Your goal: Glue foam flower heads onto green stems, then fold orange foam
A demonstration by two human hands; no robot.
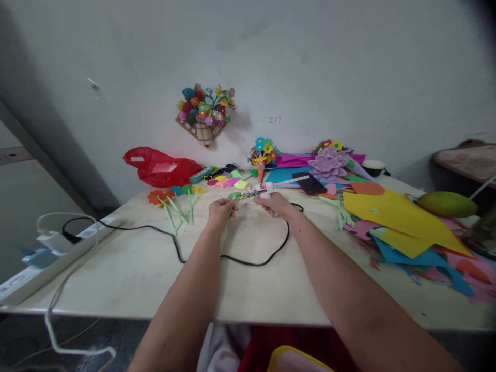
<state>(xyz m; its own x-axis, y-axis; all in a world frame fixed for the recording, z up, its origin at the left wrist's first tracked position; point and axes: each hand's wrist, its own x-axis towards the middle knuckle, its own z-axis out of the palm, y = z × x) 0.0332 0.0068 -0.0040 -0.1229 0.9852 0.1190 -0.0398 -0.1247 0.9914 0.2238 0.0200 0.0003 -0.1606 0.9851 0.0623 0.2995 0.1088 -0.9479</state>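
Glue gun point(266, 189) in right hand point(276, 204), well inside table edge point(267, 321).

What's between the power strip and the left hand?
In the head view, a black cable crosses the table there, and pale green strips lie nearer the left hand.

Craft workspace against a plain wall point(329, 77), coloured sheets point(399, 214) heaped on the counter point(256, 294) right of the right hand point(275, 203), cut-out flowers point(160, 197) beyond the left hand point(220, 211), bouquet ornament point(205, 111) hung past both (a number point(275, 120) written beside it), power strip point(17, 284) far left of them.
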